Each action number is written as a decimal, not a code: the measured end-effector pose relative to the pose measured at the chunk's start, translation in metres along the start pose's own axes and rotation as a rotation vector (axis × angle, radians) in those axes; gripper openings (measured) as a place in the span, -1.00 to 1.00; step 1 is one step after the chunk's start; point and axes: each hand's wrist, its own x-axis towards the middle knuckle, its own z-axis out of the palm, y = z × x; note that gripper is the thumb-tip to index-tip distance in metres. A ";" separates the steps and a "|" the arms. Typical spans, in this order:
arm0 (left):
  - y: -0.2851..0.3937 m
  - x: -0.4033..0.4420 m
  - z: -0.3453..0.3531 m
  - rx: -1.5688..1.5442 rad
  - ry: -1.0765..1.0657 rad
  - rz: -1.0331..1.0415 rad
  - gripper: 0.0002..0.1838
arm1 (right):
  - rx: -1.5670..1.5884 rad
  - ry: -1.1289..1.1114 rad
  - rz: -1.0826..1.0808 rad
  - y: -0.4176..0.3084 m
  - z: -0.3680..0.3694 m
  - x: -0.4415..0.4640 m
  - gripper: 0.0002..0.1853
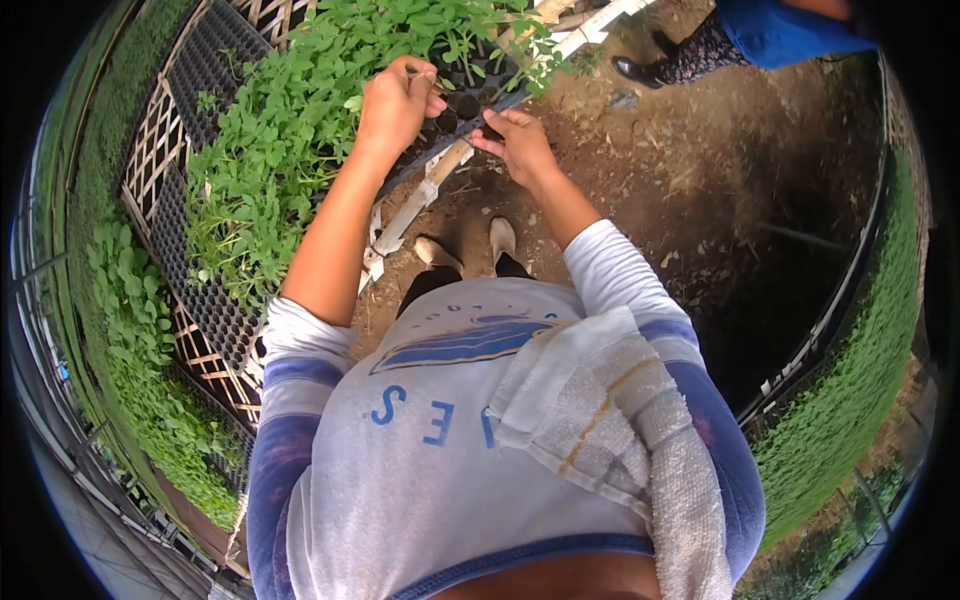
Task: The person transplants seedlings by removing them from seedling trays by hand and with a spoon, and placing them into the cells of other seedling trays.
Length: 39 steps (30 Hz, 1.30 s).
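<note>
Fingers point(420, 84) near seedlings point(290, 130): bright green, small-leaved; black tray point(463, 104), round-celled.

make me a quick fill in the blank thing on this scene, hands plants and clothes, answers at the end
1. The left hand and right hand are near leafy plants that are ____ in colour.
2. The towel lies on the person's own ____ side.
3. The large letters on the white shirt are ____.
4. The person's own shoes are pale, but the other person's shoes are ____.

Missing words: green; right; blue; black
</note>
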 end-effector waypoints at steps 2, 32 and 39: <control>0.006 -0.027 0.002 0.007 0.039 0.108 -0.80 | 0.013 -0.074 0.047 -0.008 0.001 -0.013 -0.83; -0.003 -0.018 -0.040 0.621 0.313 0.208 -0.81 | -1.621 -0.322 -0.501 -0.016 0.092 -0.023 -0.47; -0.012 0.009 -0.032 0.628 0.210 0.241 -0.81 | -1.862 -0.311 -0.405 -0.023 0.095 -0.012 -0.45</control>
